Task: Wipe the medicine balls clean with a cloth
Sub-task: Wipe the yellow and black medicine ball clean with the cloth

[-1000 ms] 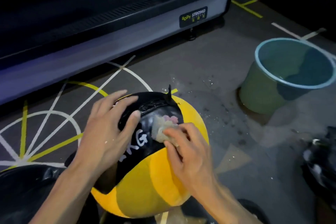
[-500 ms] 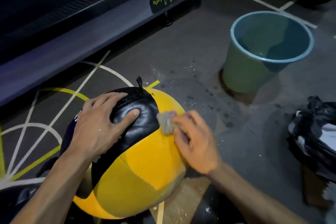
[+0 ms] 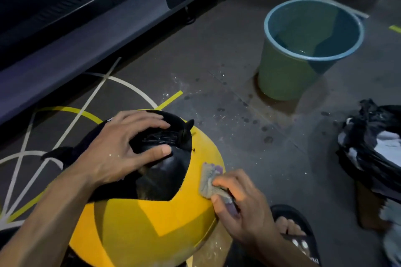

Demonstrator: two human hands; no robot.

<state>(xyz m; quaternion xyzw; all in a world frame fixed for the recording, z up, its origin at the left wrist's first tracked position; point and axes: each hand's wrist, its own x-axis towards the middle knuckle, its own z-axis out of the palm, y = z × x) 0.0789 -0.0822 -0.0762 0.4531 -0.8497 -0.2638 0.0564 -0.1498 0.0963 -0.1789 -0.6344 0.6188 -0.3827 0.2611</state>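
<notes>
Step in hand: I am wiping the medicine ball point(image 3: 152, 221) with the cloth point(image 3: 209, 182), now on its yellow panel at the right side.
How to do it well: I think the cloth should stay flat on the skin with steady pressure, in overlapping strokes, and the ball should be turned a little after each pass so that the black panel and the underside also get wiped. The ball is round and may roll, so the other hand must hold it firmly.
Right hand point(image 3: 245, 208): the grip is pinching the crumpled cloth between thumb and curled fingers and presses it on the yellow panel; the wrist comes in from the lower right.
Left hand point(image 3: 117, 154): the grip is spread wide over the black top panel, fingers and thumb pressing down to steady the ball; the forearm comes in from the lower left.
Where the ball is: on the floor point(image 3: 227, 67), close in front of me.
Bucket point(image 3: 284, 71): stands on the floor well apart, up and to the right, and seems to have some water inside.
</notes>
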